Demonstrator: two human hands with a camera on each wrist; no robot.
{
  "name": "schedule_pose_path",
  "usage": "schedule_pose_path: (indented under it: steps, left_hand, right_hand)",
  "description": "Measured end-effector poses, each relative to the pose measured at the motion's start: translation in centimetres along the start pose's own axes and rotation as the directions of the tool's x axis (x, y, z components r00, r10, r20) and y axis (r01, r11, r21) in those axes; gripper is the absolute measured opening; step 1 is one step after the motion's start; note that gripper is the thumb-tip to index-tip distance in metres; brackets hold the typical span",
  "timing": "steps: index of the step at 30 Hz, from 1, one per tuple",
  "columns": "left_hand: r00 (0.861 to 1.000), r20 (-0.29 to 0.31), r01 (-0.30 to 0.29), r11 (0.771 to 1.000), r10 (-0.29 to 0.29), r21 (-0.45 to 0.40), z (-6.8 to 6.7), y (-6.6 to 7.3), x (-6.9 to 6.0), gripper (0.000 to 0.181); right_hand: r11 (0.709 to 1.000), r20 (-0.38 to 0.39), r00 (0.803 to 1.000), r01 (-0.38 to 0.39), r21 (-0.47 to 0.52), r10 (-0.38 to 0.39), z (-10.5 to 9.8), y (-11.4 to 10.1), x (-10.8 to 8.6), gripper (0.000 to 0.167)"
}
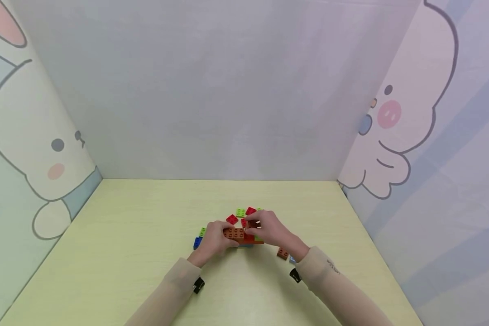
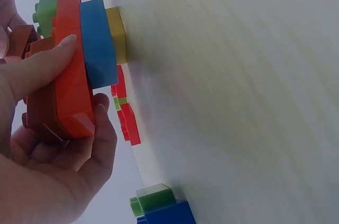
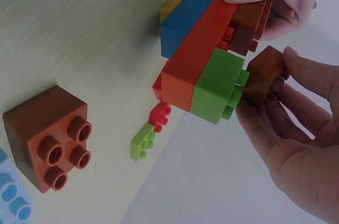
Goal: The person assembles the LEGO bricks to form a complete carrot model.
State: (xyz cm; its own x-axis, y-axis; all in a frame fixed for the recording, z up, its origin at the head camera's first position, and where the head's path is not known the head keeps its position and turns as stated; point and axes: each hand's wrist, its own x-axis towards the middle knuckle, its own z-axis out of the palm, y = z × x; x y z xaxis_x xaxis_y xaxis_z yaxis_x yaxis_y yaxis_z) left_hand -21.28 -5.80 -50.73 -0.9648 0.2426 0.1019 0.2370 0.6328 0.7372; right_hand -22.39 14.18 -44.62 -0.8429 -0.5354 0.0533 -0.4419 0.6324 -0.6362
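Two grips: right hand (image 1: 270, 228) pinches square brown plastic brick (image 3: 265, 74) between thumb and fingers, just above long orange-red plastic brick (image 3: 193, 57); left hand (image 1: 216, 239) clasps that orange-red brick plus brown studded plastic brick (image 2: 45, 99) on its left end. Green plastic brick (image 3: 217, 83) on its right end; blue plastic brick (image 3: 188, 20) beneath it. Loose brown plastic brick (image 3: 45, 128) right of it.

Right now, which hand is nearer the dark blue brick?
Left. The left hand is just right of the dark blue brick; the right hand is farther right, holding a brown brick.
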Motion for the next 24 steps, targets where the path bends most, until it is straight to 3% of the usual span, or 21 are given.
schedule_pose_path:
  steps: [15, 24]
  left_hand:
    - [1.0, 0.013, 0.012, 1.0, -0.011, -0.01, -0.08, 0.15, 0.02, 0.038]
    - [1.0, 0.009, 0.018, 1.0, -0.018, -0.014, -0.1, 0.19, -0.1, 0.037]
  right_hand:
    - [0.994, 0.098, 0.994, -0.039, -0.103, 0.049, 0.49, -0.35, 0.49, 0.028]
    - [0.986, 0.137, 0.991, 0.019, -0.164, 0.004, 0.86, -0.25, 0.87, 0.026]
